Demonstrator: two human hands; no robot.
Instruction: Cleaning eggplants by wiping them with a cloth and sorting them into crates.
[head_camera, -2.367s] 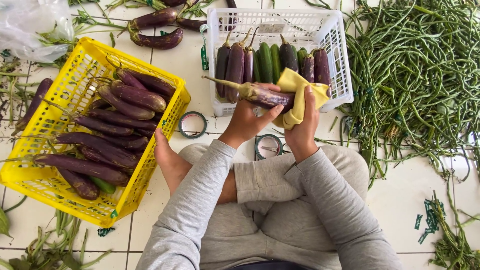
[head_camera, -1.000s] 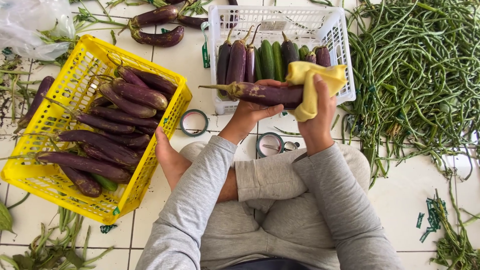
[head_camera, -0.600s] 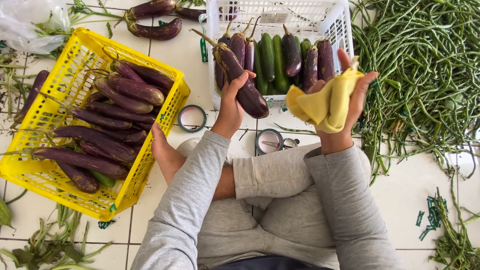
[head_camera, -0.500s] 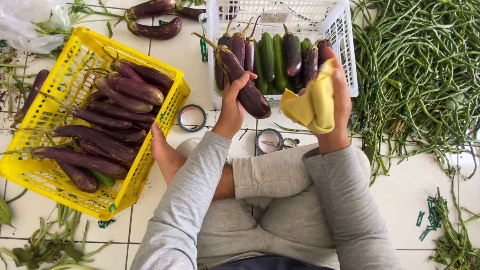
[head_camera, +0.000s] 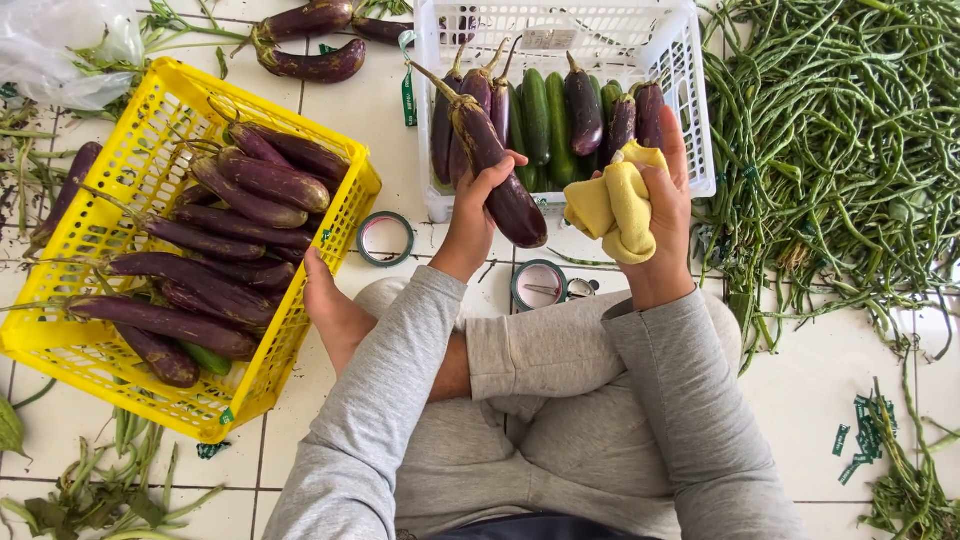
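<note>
Eggplant (head_camera: 490, 165), long and dark purple, is the thing in hand in the head view: the left hand (head_camera: 478, 200) is closed around its lower half. Its long axis runs diagonally, with the green stem pointing up and left over the near-left corner of the white basket (head_camera: 700, 120) and the blunt end pointing down and right toward the right hand (head_camera: 668, 195). That hand lies just beside the blunt end, not touching it, and is closed on a bunched yellow cloth (head_camera: 615, 205).

Inside the white basket, more eggplants and green cucumbers (head_camera: 535, 115) stand in a row against the near wall, and a pale rectangular label sits on the far wall. A yellow basket (head_camera: 60, 345) at the left holds a heap of eggplants. On the tiled floor between the baskets lies a green tape roll (head_camera: 386, 238); a second roll (head_camera: 539, 285) sits by the person's knee. Long beans (head_camera: 840, 150) cover the floor at the right.
</note>
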